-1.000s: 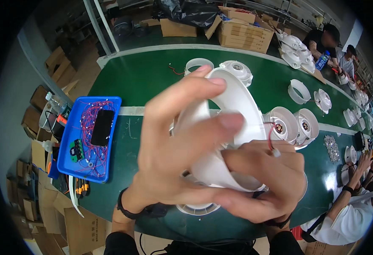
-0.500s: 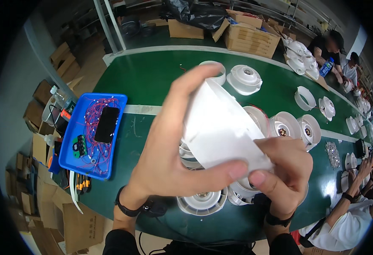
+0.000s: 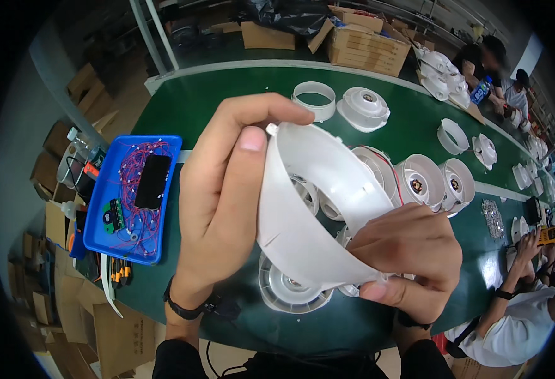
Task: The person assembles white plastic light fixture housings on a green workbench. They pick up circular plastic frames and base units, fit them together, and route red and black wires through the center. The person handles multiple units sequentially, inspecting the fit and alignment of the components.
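Here, the left hand point(image 3: 216, 202) and right hand point(image 3: 413, 256) grip a tilted white plastic ring point(image 3: 303, 243) above the green surface point(image 3: 347, 325); a blue rectangular plastic tray point(image 3: 105, 189) lies left of the ring, a white domed plastic housing point(image 3: 361, 108) beyond it

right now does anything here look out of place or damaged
A black phone lies on tangled reddish wires in the blue tray, odd among loose parts. The held white ring has a short dark line on its outer wall; whether that is a scratch, I can't tell.
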Demonstrator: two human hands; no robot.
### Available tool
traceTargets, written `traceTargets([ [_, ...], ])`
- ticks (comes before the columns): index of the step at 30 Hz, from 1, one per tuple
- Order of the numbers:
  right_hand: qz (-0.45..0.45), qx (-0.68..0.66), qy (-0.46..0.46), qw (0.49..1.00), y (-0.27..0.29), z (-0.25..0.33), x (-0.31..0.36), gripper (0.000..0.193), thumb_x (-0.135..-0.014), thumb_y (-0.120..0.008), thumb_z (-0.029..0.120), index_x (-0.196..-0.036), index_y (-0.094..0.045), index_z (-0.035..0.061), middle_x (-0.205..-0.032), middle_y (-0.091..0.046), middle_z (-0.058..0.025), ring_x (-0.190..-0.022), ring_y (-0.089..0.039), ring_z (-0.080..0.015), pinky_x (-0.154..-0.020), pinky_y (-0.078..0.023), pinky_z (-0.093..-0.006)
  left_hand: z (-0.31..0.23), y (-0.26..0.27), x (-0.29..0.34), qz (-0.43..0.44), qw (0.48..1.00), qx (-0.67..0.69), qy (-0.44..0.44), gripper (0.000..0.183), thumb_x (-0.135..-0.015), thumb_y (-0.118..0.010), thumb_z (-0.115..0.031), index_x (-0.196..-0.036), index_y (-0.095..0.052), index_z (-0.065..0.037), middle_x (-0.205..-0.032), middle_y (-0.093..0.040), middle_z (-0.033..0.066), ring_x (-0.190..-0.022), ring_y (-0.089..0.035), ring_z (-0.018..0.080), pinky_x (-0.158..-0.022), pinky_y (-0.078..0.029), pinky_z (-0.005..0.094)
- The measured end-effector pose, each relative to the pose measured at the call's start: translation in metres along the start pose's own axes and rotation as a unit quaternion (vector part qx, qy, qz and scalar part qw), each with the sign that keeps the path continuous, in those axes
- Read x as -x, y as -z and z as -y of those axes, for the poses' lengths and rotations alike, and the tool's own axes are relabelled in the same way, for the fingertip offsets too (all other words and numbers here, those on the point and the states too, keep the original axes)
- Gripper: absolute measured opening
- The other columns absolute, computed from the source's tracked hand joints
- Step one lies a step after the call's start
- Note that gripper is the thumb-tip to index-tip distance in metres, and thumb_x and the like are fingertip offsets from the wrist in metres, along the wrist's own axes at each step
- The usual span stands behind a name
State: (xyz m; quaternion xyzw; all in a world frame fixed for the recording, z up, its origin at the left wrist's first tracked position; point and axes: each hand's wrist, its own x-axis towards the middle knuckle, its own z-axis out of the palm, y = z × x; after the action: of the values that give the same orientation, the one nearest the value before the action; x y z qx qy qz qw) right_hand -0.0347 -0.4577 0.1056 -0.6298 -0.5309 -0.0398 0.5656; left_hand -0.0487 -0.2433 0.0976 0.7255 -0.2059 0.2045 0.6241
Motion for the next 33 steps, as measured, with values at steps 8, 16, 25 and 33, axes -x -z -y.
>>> traceTargets([
  [8,-0.180,-0.118,-0.245,0.945,0.002,0.023,0.003,0.043,-0.073,-0.068,0.035,-0.079,-0.058,-0.0054,-0.068,-0.059,-0.0115,-0.058,-0.056,-0.0179,-0.053,-0.041,-0.0267,-0.003,0.006,0.004,0.110,0.994,-0.016,-0.010,0.083,-0.066,-0.084,-0.038,-0.132,-0.051,0.002,-0.127,-0.059,0.0169,-0.114,-0.060,0.0245,-0.101,-0.044,0.0368],
  [16,-0.224,-0.248,-0.182,0.925,0.012,-0.007,0.002,0.043,-0.087,-0.059,0.033,-0.103,-0.061,-0.0065,-0.088,-0.065,-0.0114,-0.077,-0.059,-0.0130,-0.069,-0.044,-0.0234,-0.009,0.014,0.005,0.132,0.988,0.004,-0.085,0.088,-0.052,-0.089,-0.022,-0.129,-0.056,0.006,-0.118,-0.066,0.0175,-0.104,-0.067,0.0258,-0.090,-0.051,0.0326],
  [25,-0.184,0.055,-0.204,0.960,-0.009,-0.019,-0.010,0.081,-0.086,-0.065,0.045,-0.145,-0.037,-0.0027,-0.133,-0.051,-0.0214,-0.120,-0.053,-0.0242,-0.102,-0.042,-0.0356,-0.010,0.012,-0.002,0.141,0.958,-0.230,-0.094,0.072,-0.058,-0.083,-0.004,-0.127,-0.063,0.000,-0.123,-0.069,0.0170,-0.094,-0.072,0.0229,-0.076,-0.054,0.0278],
  [33,-0.237,0.030,-0.189,0.952,-0.008,-0.029,-0.010,0.094,-0.086,-0.063,0.064,-0.145,-0.034,-0.0025,-0.137,-0.051,-0.0207,-0.120,-0.054,-0.0235,-0.101,-0.044,-0.0346,-0.002,0.011,-0.010,0.059,0.912,-0.278,-0.294,0.084,-0.054,-0.089,-0.013,-0.131,-0.057,-0.004,-0.127,-0.064,0.0163,-0.112,-0.063,0.0250,-0.071,-0.049,0.0260],
])
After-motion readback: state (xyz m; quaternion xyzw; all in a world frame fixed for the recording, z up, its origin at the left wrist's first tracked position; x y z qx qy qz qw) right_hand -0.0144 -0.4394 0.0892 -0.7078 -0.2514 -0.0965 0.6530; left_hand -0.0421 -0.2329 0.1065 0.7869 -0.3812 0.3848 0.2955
